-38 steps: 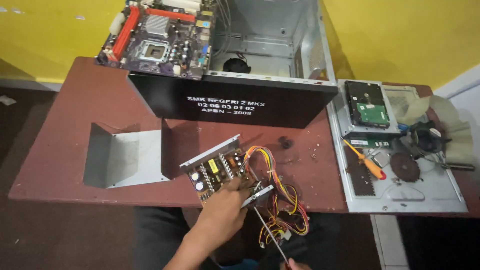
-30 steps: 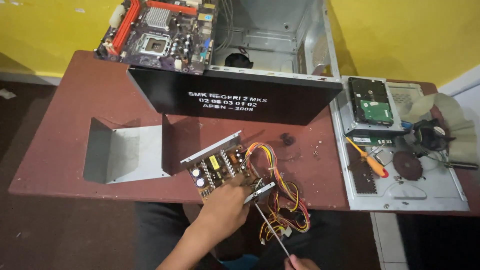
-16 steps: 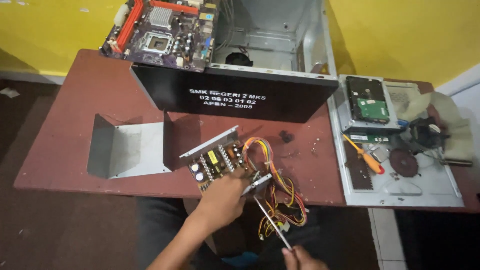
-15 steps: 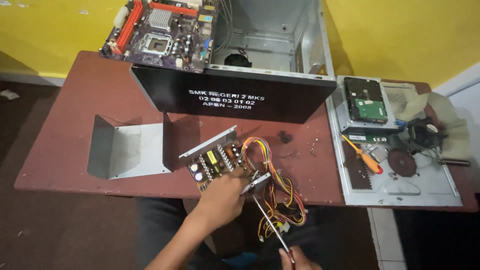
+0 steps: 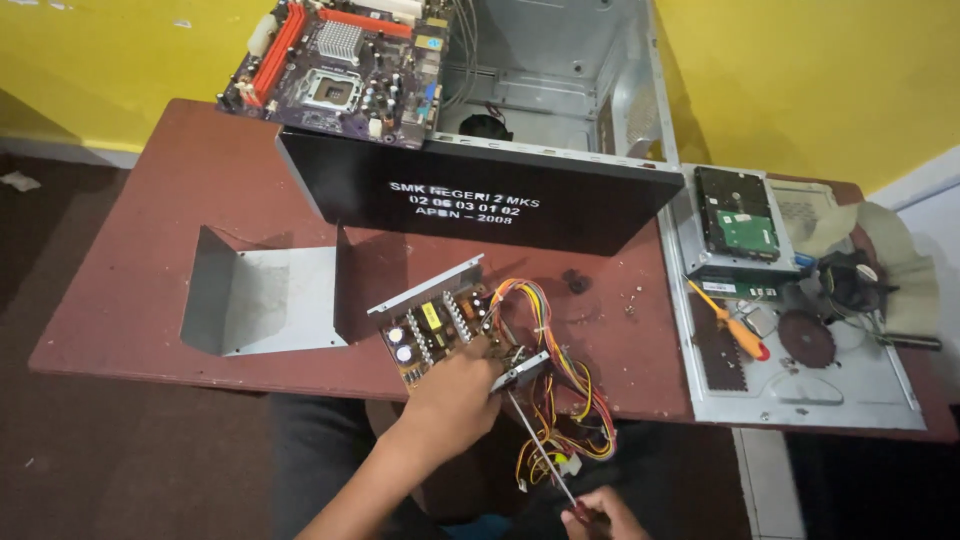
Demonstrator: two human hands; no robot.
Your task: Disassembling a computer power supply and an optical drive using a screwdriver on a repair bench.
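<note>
An opened power supply unit point(image 5: 440, 325) with its circuit board showing lies near the front edge of the reddish-brown table point(image 5: 150, 270). A bundle of coloured wires point(image 5: 565, 400) spills from it over the edge. My left hand point(image 5: 455, 395) grips the unit's near side. My right hand point(image 5: 598, 515), at the bottom of the view, holds a long screwdriver point(image 5: 540, 445) whose tip meets the unit's metal corner bracket.
A bent grey metal cover point(image 5: 265, 295) lies to the left. An open black computer case point(image 5: 500, 190) stands behind, with a motherboard point(image 5: 340, 65) leaning at its top. On the right a grey side panel point(image 5: 800, 385) carries a hard drive point(image 5: 740, 220), an orange-handled screwdriver point(image 5: 735, 325) and a fan point(image 5: 850, 280).
The view has shifted slightly. Both hands stay at the power supply, and the right hand with the screwdriver has barely moved.
</note>
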